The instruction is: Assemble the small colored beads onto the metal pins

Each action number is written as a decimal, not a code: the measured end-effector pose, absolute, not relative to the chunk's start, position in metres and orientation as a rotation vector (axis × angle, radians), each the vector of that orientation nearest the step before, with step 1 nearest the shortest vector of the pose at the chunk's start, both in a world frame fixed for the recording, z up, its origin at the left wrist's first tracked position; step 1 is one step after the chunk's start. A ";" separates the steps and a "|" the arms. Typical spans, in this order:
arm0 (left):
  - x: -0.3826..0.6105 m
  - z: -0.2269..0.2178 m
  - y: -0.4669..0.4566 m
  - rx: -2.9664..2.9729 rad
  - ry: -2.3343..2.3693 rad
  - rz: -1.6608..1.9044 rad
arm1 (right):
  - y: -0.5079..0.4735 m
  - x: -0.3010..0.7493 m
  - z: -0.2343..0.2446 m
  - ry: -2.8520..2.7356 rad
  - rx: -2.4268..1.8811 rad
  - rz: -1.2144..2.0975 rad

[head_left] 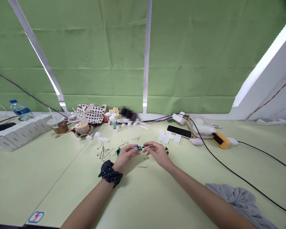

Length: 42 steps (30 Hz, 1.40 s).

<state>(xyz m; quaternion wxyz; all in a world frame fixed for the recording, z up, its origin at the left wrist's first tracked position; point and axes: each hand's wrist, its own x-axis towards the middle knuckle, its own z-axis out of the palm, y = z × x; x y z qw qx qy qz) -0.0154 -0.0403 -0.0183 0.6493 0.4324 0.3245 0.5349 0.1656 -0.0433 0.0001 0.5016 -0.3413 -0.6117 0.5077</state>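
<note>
My left hand (124,158) pinches a small shiny blue part (139,148) between thumb and fingertips, above the table. A thin rod seems to run along its left side. My right hand (158,155) meets it from the right, its fingers closed on a tiny dark piece (143,147) at the end of the blue part; its exact kind is too small to tell. Below the hands lies an L-shaped hex key (143,166). Thin metal pins (104,153) are scattered left of my left hand. A green and dark part (118,151) sits partly hidden behind that hand, and a dark round part (166,150) behind the right.
White plastic caps (165,137) and a phone (179,131) lie beyond my right hand. A black cable (212,154) crosses the right side, near a yellow device (221,140). Iced drink cups (82,127), white boxes (19,132) and a water bottle (21,110) stand left.
</note>
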 end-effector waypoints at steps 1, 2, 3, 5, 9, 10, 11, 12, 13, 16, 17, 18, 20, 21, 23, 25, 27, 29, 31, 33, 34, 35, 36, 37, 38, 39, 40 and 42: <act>-0.015 -0.019 -0.040 0.983 0.736 1.213 | -0.044 0.164 -0.001 -1.478 -0.837 1.197; -0.014 -0.019 -0.040 0.985 0.736 1.214 | -0.044 0.163 -0.002 -1.479 -0.842 1.171; -0.014 -0.020 -0.040 0.986 0.740 1.220 | -0.045 0.162 -0.002 -1.478 -0.837 1.151; -0.013 -0.022 -0.039 0.990 0.756 1.241 | -0.045 0.162 -0.004 -1.480 -0.811 1.132; -0.013 -0.025 -0.038 0.992 0.773 1.271 | -0.045 0.162 -0.006 -1.536 -0.809 1.084; -0.013 -0.025 -0.038 0.992 0.773 1.272 | -0.045 0.163 -0.007 -1.547 -0.812 1.068; -0.013 -0.025 -0.038 0.993 0.773 1.274 | -0.045 0.163 -0.007 -1.555 -0.813 1.053; -0.013 -0.025 -0.038 0.994 0.774 1.277 | -0.044 0.163 -0.008 -1.558 -0.810 1.039; -0.013 -0.025 -0.038 0.997 0.775 1.281 | -0.044 0.163 -0.008 -1.559 -0.805 1.029; -0.013 -0.024 -0.039 1.018 0.780 1.293 | -0.044 0.163 -0.008 -1.528 -0.803 1.072; -0.013 -0.024 -0.039 1.032 0.786 1.291 | -0.043 0.163 -0.009 -1.504 -0.810 1.115; -0.013 -0.024 -0.040 1.050 0.793 1.287 | -0.043 0.163 -0.009 -1.477 -0.818 1.160; -0.012 -0.024 -0.041 1.093 0.813 1.285 | -0.043 0.162 -0.009 -1.431 -0.827 1.230; -0.012 -0.023 -0.042 1.115 0.825 1.288 | -0.043 0.162 -0.009 -1.417 -0.828 1.252; -0.011 -0.023 -0.042 1.152 0.850 1.304 | -0.042 0.162 -0.010 -1.406 -0.829 1.279; -0.010 -0.022 -0.042 1.168 0.867 1.327 | -0.041 0.161 -0.011 -1.413 -0.829 1.301; -0.010 -0.022 -0.042 1.164 0.870 1.345 | -0.040 0.161 -0.011 -1.421 -0.818 1.320; -0.010 -0.022 -0.042 1.149 0.861 1.354 | -0.040 0.161 -0.012 -1.422 -0.812 1.333; -0.010 -0.022 -0.042 1.130 0.847 1.356 | -0.040 0.161 -0.013 -1.427 -0.824 1.347; -0.010 -0.021 -0.043 1.114 0.841 1.347 | -0.039 0.162 -0.014 -1.447 -0.848 1.352; -0.009 -0.021 -0.043 1.108 0.842 1.338 | -0.039 0.163 -0.015 -1.459 -0.859 1.353; -0.009 -0.021 -0.043 1.102 0.842 1.326 | -0.039 0.163 -0.015 -1.469 -0.869 1.353; -0.009 -0.021 -0.043 1.096 0.838 1.317 | -0.039 0.163 -0.016 -1.475 -0.875 1.351; -0.009 -0.020 -0.043 1.091 0.830 1.313 | -0.039 0.163 -0.016 -1.481 -0.878 1.344; -0.009 -0.020 -0.044 1.085 0.819 1.315 | -0.039 0.163 -0.017 -1.485 -0.876 1.334; -0.009 -0.020 -0.044 1.082 0.808 1.319 | -0.039 0.163 -0.017 -1.488 -0.872 1.320; -0.009 -0.020 -0.044 1.084 0.801 1.323 | -0.039 0.163 -0.017 -1.491 -0.870 1.301; -0.009 -0.020 -0.044 1.096 0.801 1.326 | -0.040 0.163 -0.017 -1.497 -0.872 1.258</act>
